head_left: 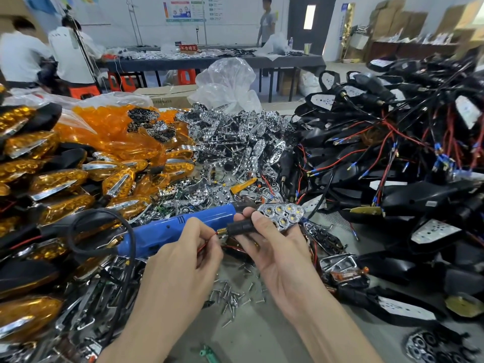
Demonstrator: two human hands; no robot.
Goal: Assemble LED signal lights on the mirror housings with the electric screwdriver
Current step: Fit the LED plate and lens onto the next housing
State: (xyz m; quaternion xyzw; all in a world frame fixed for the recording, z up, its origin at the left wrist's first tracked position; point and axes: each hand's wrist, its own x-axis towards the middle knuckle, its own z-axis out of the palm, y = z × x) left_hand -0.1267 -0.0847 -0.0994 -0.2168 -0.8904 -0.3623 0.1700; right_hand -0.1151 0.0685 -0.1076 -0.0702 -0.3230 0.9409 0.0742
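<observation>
Head view: electric screwdriver (183, 229) lies unheld mid-frame on the worktop (251, 334).
Its axis runs lower left to upper right, nearest your left grip (183, 258), pinching the red wire (203, 247); right grip (275, 252) clasps the LED signal light (281, 214) by its stem.

Bare left hand (183, 254) and right hand (277, 254), bare forearms (332, 328).

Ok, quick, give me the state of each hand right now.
Left hand: pinching the thin red wire.
Right hand: gripping the black-stemmed chrome honeycomb LED signal light by its stem.
</observation>
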